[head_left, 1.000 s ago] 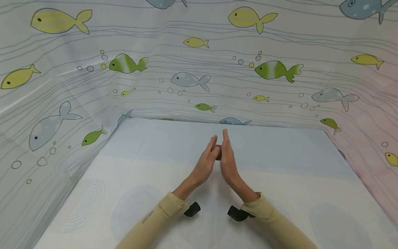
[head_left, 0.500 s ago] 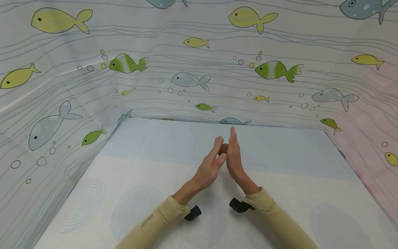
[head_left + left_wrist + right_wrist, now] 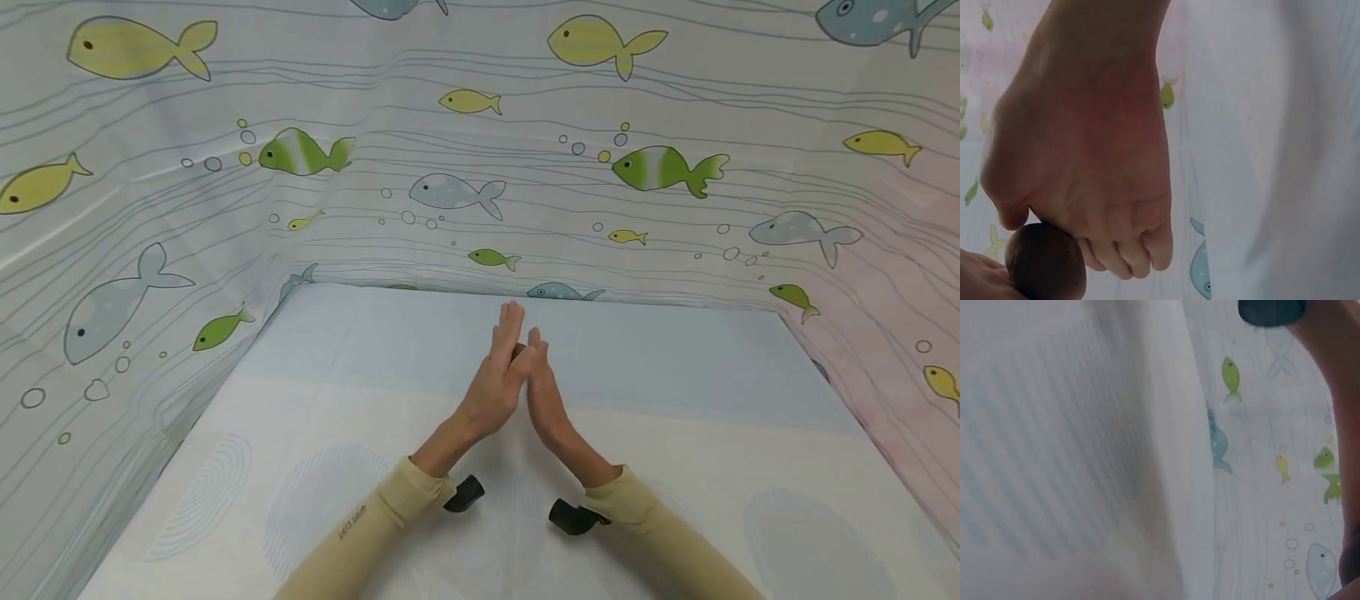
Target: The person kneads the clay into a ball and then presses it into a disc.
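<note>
Above pale cloth (image 3: 405, 342), flat hands (image 3: 486, 392) (image 3: 546, 396) together, brown lump (image 3: 1047, 264) between, fish-print walls (image 3: 525, 117) around.

Between my left grip (image 3: 489, 390) and right grip (image 3: 545, 398) sits a smooth, rounded, dark brown lump (image 3: 1049, 264).

- Head: from above, facing forward-down, farthest.
- Left wrist: close, facing the right hand (image 3: 1094, 150) at nine o'clock.
- Right wrist: cloth (image 3: 1054, 456) very close at nine.
- All share fish-print backdrop (image 3: 360, 192).
</note>
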Motion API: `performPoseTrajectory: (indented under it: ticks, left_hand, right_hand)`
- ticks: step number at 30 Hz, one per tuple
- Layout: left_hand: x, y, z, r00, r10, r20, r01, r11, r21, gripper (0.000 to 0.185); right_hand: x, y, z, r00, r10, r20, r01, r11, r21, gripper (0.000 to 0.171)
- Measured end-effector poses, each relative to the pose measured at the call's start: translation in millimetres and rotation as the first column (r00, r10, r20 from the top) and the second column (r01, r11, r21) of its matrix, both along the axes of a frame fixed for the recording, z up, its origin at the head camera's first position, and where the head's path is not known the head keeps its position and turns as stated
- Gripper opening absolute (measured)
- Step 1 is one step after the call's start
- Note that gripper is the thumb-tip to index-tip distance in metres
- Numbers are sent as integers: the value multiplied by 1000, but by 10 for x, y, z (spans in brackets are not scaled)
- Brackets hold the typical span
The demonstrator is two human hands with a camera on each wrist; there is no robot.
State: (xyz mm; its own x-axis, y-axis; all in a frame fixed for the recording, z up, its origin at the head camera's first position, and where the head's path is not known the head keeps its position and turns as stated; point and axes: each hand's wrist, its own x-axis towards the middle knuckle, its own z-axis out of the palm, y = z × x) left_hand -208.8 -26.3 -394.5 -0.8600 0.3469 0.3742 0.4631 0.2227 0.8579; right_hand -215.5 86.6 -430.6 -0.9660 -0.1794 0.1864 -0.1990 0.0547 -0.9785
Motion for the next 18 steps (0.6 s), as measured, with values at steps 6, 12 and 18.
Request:
performPoseTrajectory:
  ticks: [6,12,18]
  left_hand:
    - [-85,-25,99,999,19,27,-20,998,53,65]
    - [-158,-73,109,1000,27,-14,-26,997,77,66]
    - [-230,-137,88,999,54,-6,-53,995,86,70]
  right_hand:
    - [113,-55,64,999,-5,-39,5,1000,3,59]
    - [258,-82,136,998,53,-45,-54,998,-20,58]
    - [358,-108,183,993,94,-74,-95,995,-13,59]
